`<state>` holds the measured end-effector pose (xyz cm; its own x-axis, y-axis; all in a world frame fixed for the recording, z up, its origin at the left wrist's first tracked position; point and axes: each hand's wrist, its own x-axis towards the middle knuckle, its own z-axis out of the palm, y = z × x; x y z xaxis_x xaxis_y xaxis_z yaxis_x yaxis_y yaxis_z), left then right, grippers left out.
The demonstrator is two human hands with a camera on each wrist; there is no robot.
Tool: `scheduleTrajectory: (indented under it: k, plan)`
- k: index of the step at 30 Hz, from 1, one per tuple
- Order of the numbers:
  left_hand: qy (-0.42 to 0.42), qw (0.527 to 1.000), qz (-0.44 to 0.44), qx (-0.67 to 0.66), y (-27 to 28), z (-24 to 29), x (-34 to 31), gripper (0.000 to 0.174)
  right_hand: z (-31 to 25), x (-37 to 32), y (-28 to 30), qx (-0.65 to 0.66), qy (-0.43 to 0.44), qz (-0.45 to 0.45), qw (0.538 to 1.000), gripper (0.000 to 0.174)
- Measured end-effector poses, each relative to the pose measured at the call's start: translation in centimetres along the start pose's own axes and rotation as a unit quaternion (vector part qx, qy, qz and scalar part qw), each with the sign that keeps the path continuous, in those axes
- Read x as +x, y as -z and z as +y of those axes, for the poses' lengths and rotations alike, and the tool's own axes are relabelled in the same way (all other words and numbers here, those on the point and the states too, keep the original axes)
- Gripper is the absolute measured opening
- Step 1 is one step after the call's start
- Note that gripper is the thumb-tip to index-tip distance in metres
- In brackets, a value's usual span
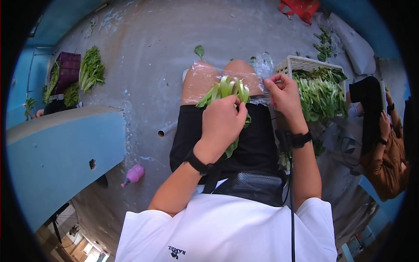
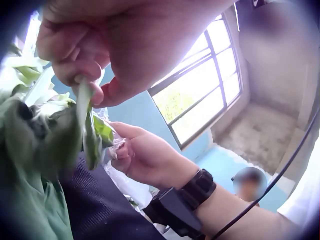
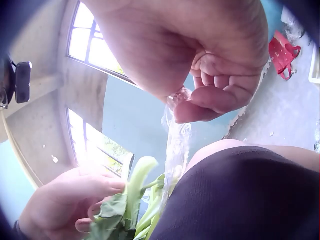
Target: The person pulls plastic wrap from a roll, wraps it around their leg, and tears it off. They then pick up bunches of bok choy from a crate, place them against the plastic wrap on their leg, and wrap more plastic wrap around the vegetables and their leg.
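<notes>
A bunch of leafy greens [image 1: 228, 88] with pale stems lies across the person's lap on clear plastic film [image 1: 198, 83]. The left hand [image 1: 221, 123] grips the greens; in the left wrist view its fingers pinch a pale stem [image 2: 84, 102]. To the right of the bunch, the right hand [image 1: 284, 97] pinches an edge of the film between thumb and fingers. In the right wrist view the gathered film [image 3: 177, 140] stretches down from the right hand [image 3: 215, 75] towards the greens [image 3: 132, 200], beside the left hand [image 3: 65, 202].
A white crate [image 1: 283, 66] of greens stands at the right, near another person [image 1: 386, 161] in brown. At the left are a purple crate [image 1: 69, 70] and loose greens [image 1: 91, 70]. A pink bottle [image 1: 135, 173] lies by the blue ledge [image 1: 70, 148]; a red bag [image 1: 301, 8] is at the top.
</notes>
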<state>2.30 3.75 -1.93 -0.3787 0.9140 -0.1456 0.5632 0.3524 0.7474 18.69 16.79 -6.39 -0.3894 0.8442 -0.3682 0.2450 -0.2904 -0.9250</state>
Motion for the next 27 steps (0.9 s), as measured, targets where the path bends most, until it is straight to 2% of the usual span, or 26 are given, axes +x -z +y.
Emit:
scheduleTrajectory:
  k: [4, 6, 9, 10, 12, 13, 16, 18, 19, 21, 22, 24, 27]
  plan:
    - [0.036, 0.99, -0.016, -0.136, 1.8, -0.8, -0.1, 0.018, 0.1, 0.2, 0.4, -0.001, -0.008, 0.001, 1.0, 0.02]
    - [0.034, 0.986, -0.009, -0.16, 2.0, -1.4, 0.4, 0.019, 0.2, 0.3, 0.4, 0.0, -0.011, 0.007, 1.0, 0.02]
    - [-0.017, 0.997, -0.08, -0.01, 2.4, -1.8, 1.4, 0.026, 0.0, 0.2, 0.3, 0.008, -0.009, 0.004, 1.0, 0.021]
    - [-0.017, 0.997, -0.079, -0.01, 2.1, -2.2, 1.9, 0.026, -0.1, 0.1, 0.2, 0.007, -0.009, 0.004, 1.0, 0.021]
    - [-0.109, 0.991, -0.051, 0.066, 1.8, -2.4, 2.6, 0.03, -0.3, 0.0, 0.0, 0.002, 0.001, 0.002, 1.0, 0.021]
    - [-0.109, 0.99, -0.05, 0.067, 2.2, -2.1, 2.6, 0.03, -0.4, -0.1, -0.1, 0.003, 0.002, 0.001, 1.0, 0.021]
    - [-0.06, 0.994, -0.071, 0.05, 4.3, -2.4, 3.0, 0.033, -0.6, -0.4, -0.2, -0.012, -0.001, 0.008, 1.0, 0.021]
    - [0.029, 0.996, 0.085, 0.005, 6.5, -4.5, 4.2, 0.035, -0.6, -0.6, -0.1, -0.009, 0.007, 0.024, 1.0, 0.021]
    - [0.028, 0.996, 0.082, 0.007, 7.5, -6.1, 4.7, 0.035, -0.1, -0.5, 0.0, -0.006, 0.005, 0.026, 1.0, 0.021]
    - [0.006, 0.986, 0.103, 0.133, 8.7, -8.7, 5.5, 0.036, 1.1, 0.1, 0.3, -0.005, 0.068, 0.038, 0.997, 0.02]
    - [0.009, 0.985, 0.107, 0.133, 8.5, -9.0, 5.6, 0.036, 1.4, 0.2, 0.2, -0.006, 0.07, 0.034, 0.997, 0.02]
    - [0.069, 0.996, -0.024, 0.047, 7.8, -9.3, 5.9, 0.035, 1.5, 0.3, 0.1, -0.055, 0.088, 0.073, 0.992, 0.019]
    - [0.05, 0.998, -0.023, -0.007, 6.2, -10.3, 5.8, 0.03, 1.3, 0.3, 0.3, 0.009, 0.048, 0.039, 0.998, 0.02]
